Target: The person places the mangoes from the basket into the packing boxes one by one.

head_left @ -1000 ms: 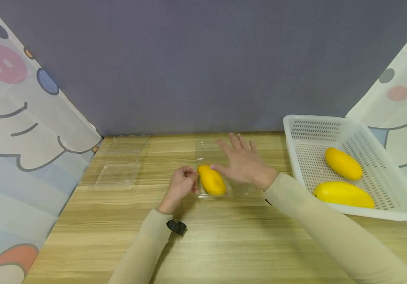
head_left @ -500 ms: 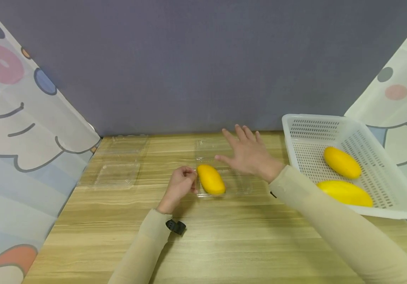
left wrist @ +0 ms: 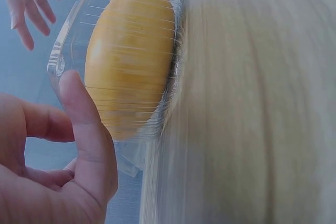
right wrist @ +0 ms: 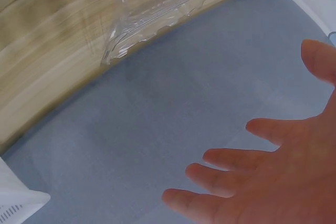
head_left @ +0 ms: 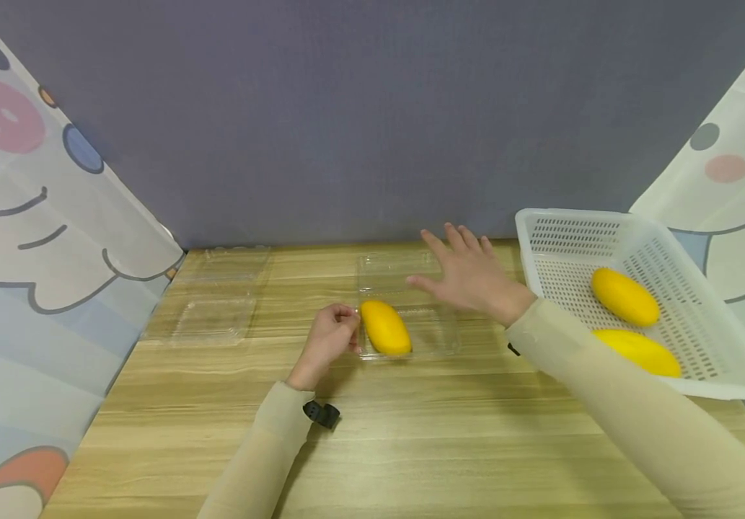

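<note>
An open clear plastic clamshell box lies on the table with its lid tipped back toward the wall. In its left part sits a yellow mango, which shows through the ribbed side in the left wrist view. My left hand pinches the box's left rim between thumb and fingers. Above the right side of the box hovers my right hand, fingers spread and holding nothing; the right wrist view also shows the spread fingers.
At the right stands a white perforated basket with two more mangoes, one behind the other; my right sleeve partly covers the front one. A second open clear clamshell box lies at the left. A grey wall borders the table's back edge.
My right hand has moved away from the mango, rightward and slightly back toward the basket. The left hand, the box and the mango stay in place.
</note>
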Available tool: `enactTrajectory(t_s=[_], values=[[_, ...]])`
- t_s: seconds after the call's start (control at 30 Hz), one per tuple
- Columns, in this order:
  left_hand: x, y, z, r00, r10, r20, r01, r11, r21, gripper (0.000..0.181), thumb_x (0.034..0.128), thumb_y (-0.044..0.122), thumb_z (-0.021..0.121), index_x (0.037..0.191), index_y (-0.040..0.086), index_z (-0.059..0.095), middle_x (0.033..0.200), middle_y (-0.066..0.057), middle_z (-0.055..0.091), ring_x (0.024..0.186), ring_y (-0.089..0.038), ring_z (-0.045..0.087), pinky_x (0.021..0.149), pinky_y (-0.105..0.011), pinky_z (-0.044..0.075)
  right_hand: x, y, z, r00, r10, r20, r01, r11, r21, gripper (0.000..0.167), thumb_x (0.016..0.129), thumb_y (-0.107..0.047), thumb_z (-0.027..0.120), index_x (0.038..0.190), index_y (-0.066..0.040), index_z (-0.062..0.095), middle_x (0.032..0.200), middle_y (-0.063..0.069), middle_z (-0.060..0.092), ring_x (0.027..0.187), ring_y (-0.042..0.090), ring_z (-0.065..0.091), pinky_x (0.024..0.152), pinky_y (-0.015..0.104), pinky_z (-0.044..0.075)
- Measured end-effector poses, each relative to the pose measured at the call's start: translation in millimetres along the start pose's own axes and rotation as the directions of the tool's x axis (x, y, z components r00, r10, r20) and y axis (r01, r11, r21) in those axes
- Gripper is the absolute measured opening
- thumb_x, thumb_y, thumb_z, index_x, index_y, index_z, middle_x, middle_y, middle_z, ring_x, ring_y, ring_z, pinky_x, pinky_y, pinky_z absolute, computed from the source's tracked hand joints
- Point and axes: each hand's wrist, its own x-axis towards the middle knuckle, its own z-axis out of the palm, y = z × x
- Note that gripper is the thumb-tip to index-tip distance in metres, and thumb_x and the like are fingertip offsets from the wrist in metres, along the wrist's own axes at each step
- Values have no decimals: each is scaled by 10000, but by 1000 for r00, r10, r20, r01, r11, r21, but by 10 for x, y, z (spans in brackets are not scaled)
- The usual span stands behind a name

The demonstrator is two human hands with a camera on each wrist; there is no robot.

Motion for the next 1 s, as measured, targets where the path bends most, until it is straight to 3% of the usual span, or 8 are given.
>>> enactTrajectory(t_s=[0.47,0.73,1.0], values=[[13,-12,12,1000,-2,-3,2,1000,-11,230,1010,55,549,1174,-104,574,841,-148,564,619,-184,553,559,-288,584,-106,240,-137,1000,28,-6,-28,1000,-7,875,999,-657,440,1632,-109,185,1637,314,104,1489,533,100,1170,719,89],[8,-14,12,1000,-4,-7,4,1000,-13,228,1009,57,547,1170,-102,574,833,-128,551,627,-177,541,555,-292,582,-169,429,-174,999,53,-8,-53,999,-11,954,967,-752,361,1632,-95,170,1632,326,105,1488,530,100,1154,736,105],[6,-12,3,1000,6,-7,-6,1000,-1,217,1005,54,540,1150,-101,578,797,-123,549,599,-182,554,554,-287,584,-204,551,-200,997,71,3,-71,997,-2,885,1009,-652,419,1628,-72,165,1620,350,100,1473,561,94,1143,748,102]])
